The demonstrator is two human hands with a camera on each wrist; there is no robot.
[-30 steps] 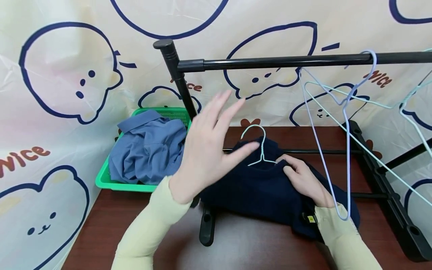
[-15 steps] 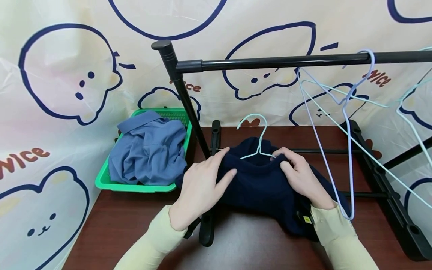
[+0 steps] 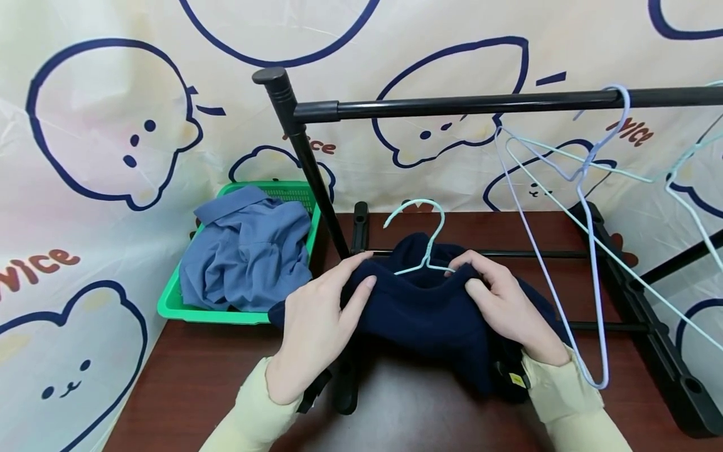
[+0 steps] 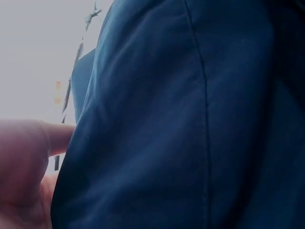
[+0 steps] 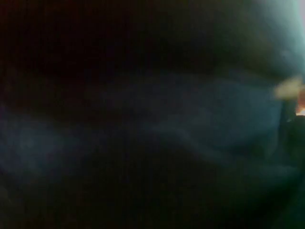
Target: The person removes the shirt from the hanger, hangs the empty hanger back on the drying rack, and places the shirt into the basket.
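A navy pullover top (image 3: 423,317) is held up by its neckline, over the table in the middle of the head view. Out of its neck opening rises a mint-green clothes hanger (image 3: 431,245), its hook upward and its arms partly hidden inside the cloth. On the left shoulder of the top, my left hand (image 3: 316,329) grips the fabric between thumb and fingers. My right hand (image 3: 505,304) pinches the neckline on the right, fingertips inside the collar beside the hanger's arm. Dark blue cloth (image 4: 157,119) fills most of the left wrist view. The right wrist view is dark and blurred.
A green basket (image 3: 211,314) with a blue garment (image 3: 248,251) stands at the left. Above runs a black rack rail (image 3: 452,105), from which a lilac hanger (image 3: 593,251) and mint-green hangers (image 3: 686,166) hang at the right. The rack's black foot (image 3: 649,333) lies on the brown table (image 3: 186,376).
My left hand has come down from above the top and taken hold of its left shoulder. The right hand stays at the neckline. The hanger's hook has shifted and leans more to the left.
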